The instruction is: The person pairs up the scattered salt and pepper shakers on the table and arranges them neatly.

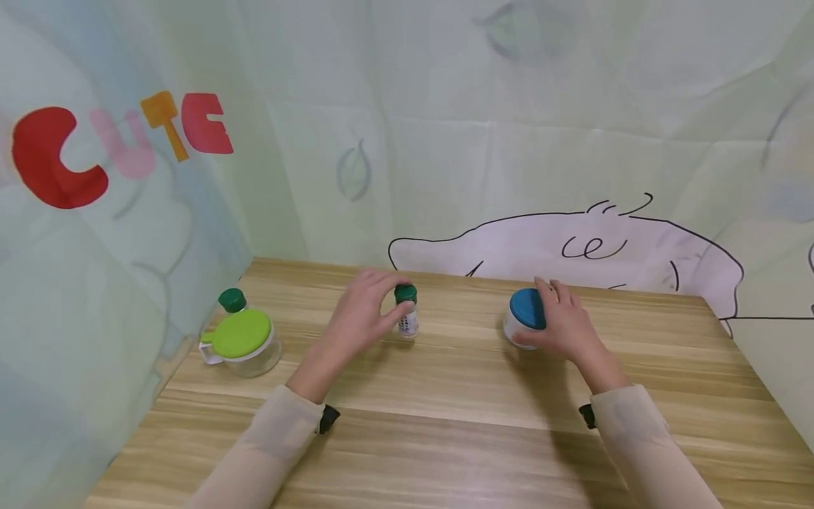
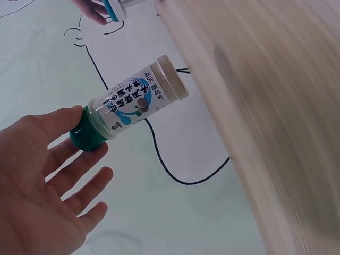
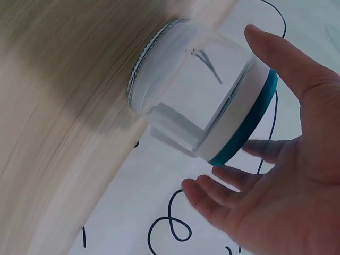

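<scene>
My left hand (image 1: 365, 307) pinches the dark green cap of a small clear spice bottle (image 2: 135, 101) between thumb and fingers. The bottle has a white label with blue markings and Chinese print, and pale powder shows at its base. Farther right, my right hand (image 1: 566, 322) is spread around the lid of a clear round jar (image 3: 186, 85) with a white collar and a blue top. In the right wrist view the thumb lies at one side of that lid, and the loosely bent fingers reach past the other side. The jar looks see-through, with no contents visible.
At the left of the wooden table (image 1: 432, 452) stands a clear pot with a lime-green lid (image 1: 242, 334) and a white handle. Behind it is another green-capped bottle (image 1: 232, 300), partly hidden. A printed curtain (image 1: 305, 141) hangs along the back and left edges.
</scene>
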Demonstrator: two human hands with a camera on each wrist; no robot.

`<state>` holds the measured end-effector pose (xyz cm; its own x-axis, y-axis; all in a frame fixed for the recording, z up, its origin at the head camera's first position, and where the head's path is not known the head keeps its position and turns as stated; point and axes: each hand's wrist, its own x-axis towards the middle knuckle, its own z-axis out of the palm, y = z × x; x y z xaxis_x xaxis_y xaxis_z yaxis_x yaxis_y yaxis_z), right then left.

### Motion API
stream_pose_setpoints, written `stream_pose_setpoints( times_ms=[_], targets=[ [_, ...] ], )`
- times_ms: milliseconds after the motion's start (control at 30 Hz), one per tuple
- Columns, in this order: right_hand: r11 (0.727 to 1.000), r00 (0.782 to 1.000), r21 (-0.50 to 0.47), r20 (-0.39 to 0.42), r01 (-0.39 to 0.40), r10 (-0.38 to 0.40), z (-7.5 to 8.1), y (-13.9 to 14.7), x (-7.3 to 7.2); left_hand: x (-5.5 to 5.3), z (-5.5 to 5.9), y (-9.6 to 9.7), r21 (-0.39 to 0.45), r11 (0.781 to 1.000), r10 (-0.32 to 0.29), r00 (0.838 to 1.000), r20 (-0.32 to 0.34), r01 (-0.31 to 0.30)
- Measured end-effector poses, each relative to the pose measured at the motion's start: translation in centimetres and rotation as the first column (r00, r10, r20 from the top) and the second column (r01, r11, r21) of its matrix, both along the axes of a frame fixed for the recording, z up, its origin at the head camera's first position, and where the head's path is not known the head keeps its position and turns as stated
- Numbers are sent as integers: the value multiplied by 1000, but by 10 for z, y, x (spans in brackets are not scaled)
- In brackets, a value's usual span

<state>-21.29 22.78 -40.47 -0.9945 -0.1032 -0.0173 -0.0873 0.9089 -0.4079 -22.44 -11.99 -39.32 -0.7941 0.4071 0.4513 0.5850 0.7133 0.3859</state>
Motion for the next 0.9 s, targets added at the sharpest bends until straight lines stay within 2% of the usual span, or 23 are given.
stream_pose_setpoints(
  times_ms=[167, 300, 600, 900],
  targets=[
    [998, 994, 5, -80, -70, 71, -1, 7, 3, -3, -1, 12, 12, 1000, -12, 1000, 0, 12],
    [996, 989, 13, -120, -88, 89, -1, 11, 3, -5, -2, 20, 16, 1000, -18, 1000, 12, 18],
    [996, 985, 6, -149, -92, 92, 0, 17, 6, -13, -4, 35, 23, 999, -23, 999, 45, 22],
    [996, 989, 3, -121, -84, 84, 0, 17, 5, -23, -9, 51, 40, 999, -31, 997, 75, 29]
  ],
)
